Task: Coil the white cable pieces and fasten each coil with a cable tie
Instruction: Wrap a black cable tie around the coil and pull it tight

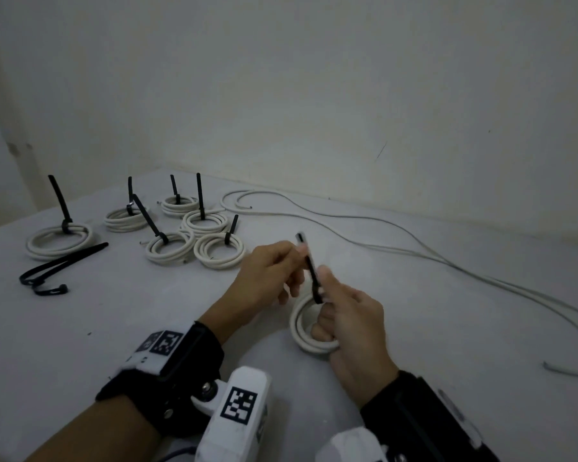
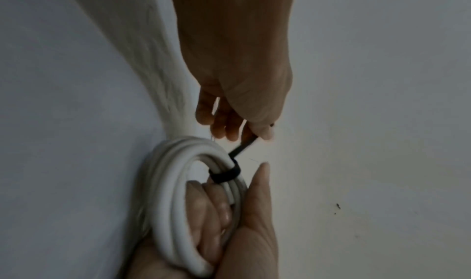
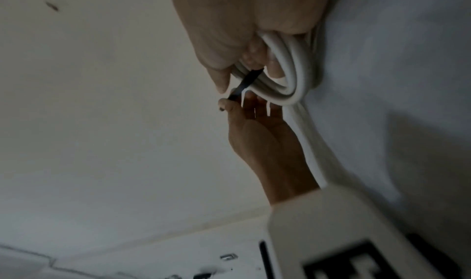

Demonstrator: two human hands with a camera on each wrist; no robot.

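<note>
Coil (image 1: 309, 331): white cable, several loops, gripped by right hand (image 1: 351, 325); black tie (image 1: 311, 268) looped around it, tail pinched by left hand (image 1: 267, 275).

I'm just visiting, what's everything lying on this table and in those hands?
Tied cable coils: six that I can count, white with upright black tie tails, far left of the table.
Spare cable ties: about two, black, lying beside the leftmost coil.
Loose cable: white, uncoiled, trailing along the far and right side.
Coil in progress: one, white, near centre.
Cable tie: one, black, looped round that coil.
Table: one, pale grey.
Wall: off-white, behind.
Wrist straps: two, black, with white camera housings.
Left hand: pinches the tie's tail.
Right hand: grips the coil in progress.
</note>
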